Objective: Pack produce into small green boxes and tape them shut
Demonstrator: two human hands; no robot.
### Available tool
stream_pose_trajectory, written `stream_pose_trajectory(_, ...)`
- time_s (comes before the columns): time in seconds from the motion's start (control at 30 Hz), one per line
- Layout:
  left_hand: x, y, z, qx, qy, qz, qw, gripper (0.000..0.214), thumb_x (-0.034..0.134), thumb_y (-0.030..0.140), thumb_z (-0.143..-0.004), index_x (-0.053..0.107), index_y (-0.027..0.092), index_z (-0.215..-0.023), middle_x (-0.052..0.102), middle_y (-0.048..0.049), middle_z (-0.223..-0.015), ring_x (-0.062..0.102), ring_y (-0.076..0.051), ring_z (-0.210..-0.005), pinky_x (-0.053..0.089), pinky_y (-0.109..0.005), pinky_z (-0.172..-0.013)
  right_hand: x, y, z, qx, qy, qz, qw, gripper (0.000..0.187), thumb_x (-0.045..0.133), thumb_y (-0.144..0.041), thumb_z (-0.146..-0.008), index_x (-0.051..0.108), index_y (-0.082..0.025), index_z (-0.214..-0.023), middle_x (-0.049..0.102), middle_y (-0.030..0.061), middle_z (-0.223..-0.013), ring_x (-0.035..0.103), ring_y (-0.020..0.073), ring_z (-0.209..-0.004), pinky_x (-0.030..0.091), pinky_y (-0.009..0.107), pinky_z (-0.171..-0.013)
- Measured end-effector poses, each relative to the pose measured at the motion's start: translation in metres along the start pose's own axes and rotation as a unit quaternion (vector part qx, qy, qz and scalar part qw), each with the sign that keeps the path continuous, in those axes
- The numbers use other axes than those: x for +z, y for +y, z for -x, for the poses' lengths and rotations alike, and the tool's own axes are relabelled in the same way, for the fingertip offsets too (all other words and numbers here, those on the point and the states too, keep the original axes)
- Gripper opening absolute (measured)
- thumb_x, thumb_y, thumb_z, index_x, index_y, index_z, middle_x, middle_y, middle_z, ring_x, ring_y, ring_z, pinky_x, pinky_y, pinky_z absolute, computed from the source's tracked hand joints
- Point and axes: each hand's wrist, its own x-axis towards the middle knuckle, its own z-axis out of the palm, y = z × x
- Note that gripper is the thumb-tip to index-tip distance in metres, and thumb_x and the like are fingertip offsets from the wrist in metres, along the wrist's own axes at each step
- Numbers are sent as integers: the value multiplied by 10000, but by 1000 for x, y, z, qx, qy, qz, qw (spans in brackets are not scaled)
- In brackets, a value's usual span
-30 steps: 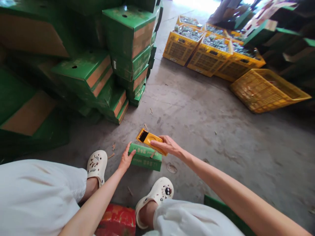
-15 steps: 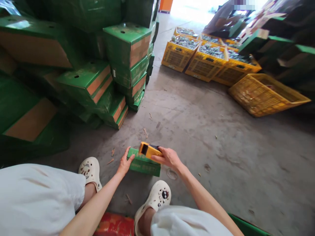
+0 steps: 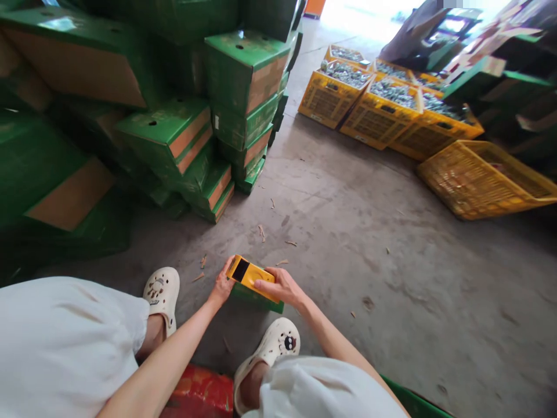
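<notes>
My right hand (image 3: 284, 287) grips a yellow block-shaped handheld tool (image 3: 261, 283) with a dark panel near its left end, the thumb lying along its top. Beneath it is a small green carton (image 3: 255, 300), mostly covered by the tool; only its front side and right corner show. My left hand (image 3: 223, 283) is closed round the carton's left end, its fingers beside the tool's left tip. Whether those fingers also touch the tool I cannot tell. Both hands are low over the concrete floor, between and just ahead of my two white clogs (image 3: 278, 342).
Stacked green cartons (image 3: 246, 69) rise on the left. Yellow crates (image 3: 374, 116) filled with small greyish pieces stand at the back right, near a seated person. A tilted yellow basket (image 3: 483, 180) lies closer. Cardboard scraps (image 3: 261, 232) litter the floor; something red (image 3: 202, 392) sits below me.
The yellow tool has turned and come down leftward over the green carton, covering most of its top. My right hand moved left with it. The view has shifted slightly.
</notes>
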Motion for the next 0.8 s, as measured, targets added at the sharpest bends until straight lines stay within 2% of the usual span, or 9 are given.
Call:
stream_pose_trajectory(0.1,-3,3,-1,13,-16,35,999,708,719,526,-898,612,202,-1519,622,-136,-1573,520,-305,-1526,392,-420,-1279,-3,6,-4,-8,7,32,999,624,711,-786,-792,682,-169,-881,594,-20,-724,516,134,-663,347,222,-545)
stream_pose_trajectory(0.2,-12,10,-6,-29,-12,86,996,678,716,581,-889,671,199,-1449,654,-150,-1533,568,-312,-1481,441,-441,-1246,-5,8,-1,-17,-17,39,999,628,725,-772,-792,702,-162,-941,621,-13,-766,546,145,-691,366,225,-564)
stream_pose_trajectory(0.3,-29,23,-15,-106,49,122,986,671,673,703,-894,722,198,-1333,734,-160,-1400,661,-303,-1359,568,-415,-1076,-4,6,0,-22,-42,35,998,639,743,-758,-791,712,-163,-1020,664,-2,-831,587,163,-736,403,230,-590)
stream_pose_trajectory(0.37,-42,34,-21,-145,50,132,979,696,672,778,-858,763,172,-1187,795,-162,-1201,756,-282,-1151,612,-365,-904,-5,2,0,-21,-45,43,998,630,742,-759,-793,709,-168,-1009,665,-3,-827,589,165,-739,411,233,-594)
stream_pose_trajectory(0.47,-61,48,-26,-190,-35,152,969,679,773,781,-770,789,137,-985,806,-136,-937,781,-231,-836,596,-329,-749,-8,-4,-2,-17,-57,67,996,617,747,-761,-784,713,-174,-971,649,-3,-792,582,170,-722,409,244,-586)
stream_pose_trajectory(0.53,-68,56,-23,-232,-128,194,945,606,852,701,-739,793,151,-986,804,-104,-899,763,-208,-784,589,-328,-752,-9,-8,-4,-16,-68,75,995,613,748,-760,-787,721,-177,-975,655,7,-801,590,179,-723,416,256,-589)
stream_pose_trajectory(0.6,-71,60,-18,-258,-199,234,916,534,897,605,-729,790,181,-1035,809,-76,-926,759,-206,-819,591,-340,-795,-10,-11,-3,-20,-77,77,994,606,725,-763,-814,726,-185,-998,672,20,-829,599,187,-732,429,272,-604)
stream_pose_trajectory(0.7,-70,61,-12,-260,-226,273,898,488,932,516,-715,779,202,-1057,807,-59,-951,760,-219,-865,592,-362,-841,-11,-16,-3,-35,-71,108,991,594,640,-780,-881,716,-198,-972,667,25,-825,585,186,-732,424,289,-629)
stream_pose_trajectory(0.8,-67,59,-11,-261,-228,306,887,483,988,470,-677,760,207,-1012,779,-22,-887,744,-180,-802,577,-327,-817,-15,-21,-5,-35,-68,148,986,622,571,-811,-909,697,-203,-950,656,24,-822,572,185,-743,403,285,-625)
